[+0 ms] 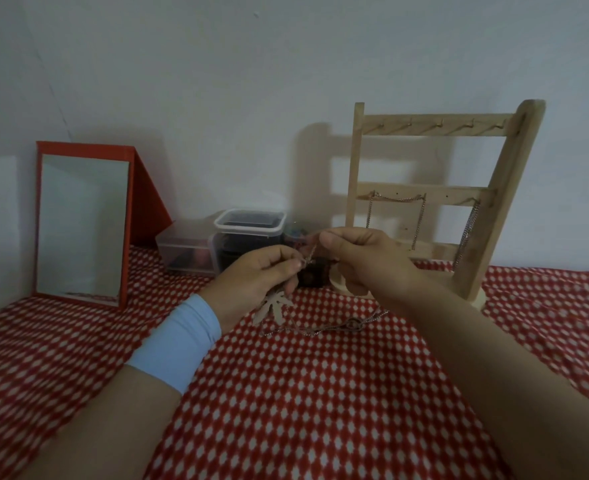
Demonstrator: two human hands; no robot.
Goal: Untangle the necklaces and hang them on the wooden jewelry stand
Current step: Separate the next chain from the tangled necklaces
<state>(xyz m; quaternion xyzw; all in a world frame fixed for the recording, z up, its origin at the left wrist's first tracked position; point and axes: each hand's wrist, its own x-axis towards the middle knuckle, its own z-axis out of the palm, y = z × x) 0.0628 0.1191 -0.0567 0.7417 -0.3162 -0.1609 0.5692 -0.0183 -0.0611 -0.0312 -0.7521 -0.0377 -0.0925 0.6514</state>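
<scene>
Necklaces [320, 325] trailed in a tangle from my hands onto the red-patterned cloth [320, 393], in front of the wooden jewelry stand [493, 202]. My left hand [255, 282] pinched the chain in curled fingers [286, 268] above a leaf pendant [273, 310]; my right hand [365, 258] pinched it higher.

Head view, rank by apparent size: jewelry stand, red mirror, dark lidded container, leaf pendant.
1. jewelry stand
2. red mirror
3. dark lidded container
4. leaf pendant
The pendant is nearest the camera yet still looks smallest.
</scene>
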